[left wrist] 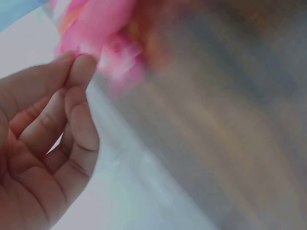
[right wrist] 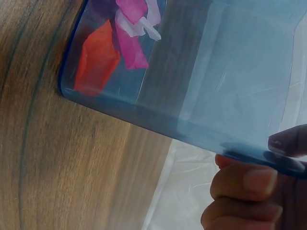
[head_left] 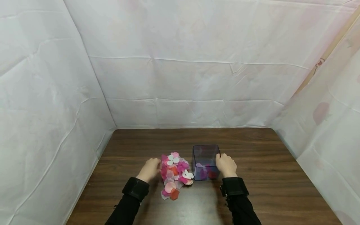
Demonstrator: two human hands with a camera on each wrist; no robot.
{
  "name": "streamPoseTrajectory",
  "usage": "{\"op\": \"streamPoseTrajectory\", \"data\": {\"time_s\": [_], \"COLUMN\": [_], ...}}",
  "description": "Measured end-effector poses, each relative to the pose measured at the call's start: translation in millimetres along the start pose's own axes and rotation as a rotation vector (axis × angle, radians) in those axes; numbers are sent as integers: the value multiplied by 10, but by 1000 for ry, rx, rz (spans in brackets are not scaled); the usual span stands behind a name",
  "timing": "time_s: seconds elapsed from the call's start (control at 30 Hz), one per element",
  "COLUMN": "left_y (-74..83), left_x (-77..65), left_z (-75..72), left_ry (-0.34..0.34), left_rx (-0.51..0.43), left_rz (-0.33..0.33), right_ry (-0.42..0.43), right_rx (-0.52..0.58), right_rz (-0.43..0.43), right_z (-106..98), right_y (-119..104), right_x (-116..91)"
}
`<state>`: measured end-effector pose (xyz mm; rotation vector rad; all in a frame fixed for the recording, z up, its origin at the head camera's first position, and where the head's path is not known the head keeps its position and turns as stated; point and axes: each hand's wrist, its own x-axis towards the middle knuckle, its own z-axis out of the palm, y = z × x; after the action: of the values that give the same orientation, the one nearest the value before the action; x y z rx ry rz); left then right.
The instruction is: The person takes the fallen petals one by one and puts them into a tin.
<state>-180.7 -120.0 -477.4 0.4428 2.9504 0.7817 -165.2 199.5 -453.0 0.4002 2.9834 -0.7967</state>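
A loose heap of artificial flower petals [head_left: 172, 175], pink, magenta, white and orange-red, lies mid-table. At its left edge is my left hand [head_left: 152, 169]; in the left wrist view, thumb and forefinger pinch a pink petal [left wrist: 84, 45]. Right of the heap stands a see-through bluish-purple plastic box [head_left: 206, 156] with some petals at its bottom. My right hand [head_left: 226, 165] grips the box's right wall at the rim. The right wrist view shows the thumb [right wrist: 290, 141] on one side of the wall and curled fingers [right wrist: 244, 187] on the other, with an orange-red petal [right wrist: 97, 60] inside.
Everything rests on a dark brown wood-grain table [head_left: 267, 193]. White creased sheets [head_left: 180, 78] hang behind it and on both sides. A wooden strip [head_left: 327, 56] shows at the back right corner. Black sleeves with wrist straps [head_left: 137, 188] cover both forearms.
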Motion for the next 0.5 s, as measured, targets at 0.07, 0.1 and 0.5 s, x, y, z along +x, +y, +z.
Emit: {"op": "streamPoseTrajectory", "data": {"time_s": [0.07,0.1,0.5], "left_y": [75,110,575], "left_x": [13,19,164], "left_z": [-114,-162,-273], "left_ry": [9,21,161], "left_rx": [58,82,26], "left_rz": [25,38,202], "right_ry": [0,2,68], "right_rx": [-2,-3,26], "right_rz": [1,4,11], "right_z": [6,11,32], "right_y": [3,5,-26], "right_x": [6,10,-17]}}
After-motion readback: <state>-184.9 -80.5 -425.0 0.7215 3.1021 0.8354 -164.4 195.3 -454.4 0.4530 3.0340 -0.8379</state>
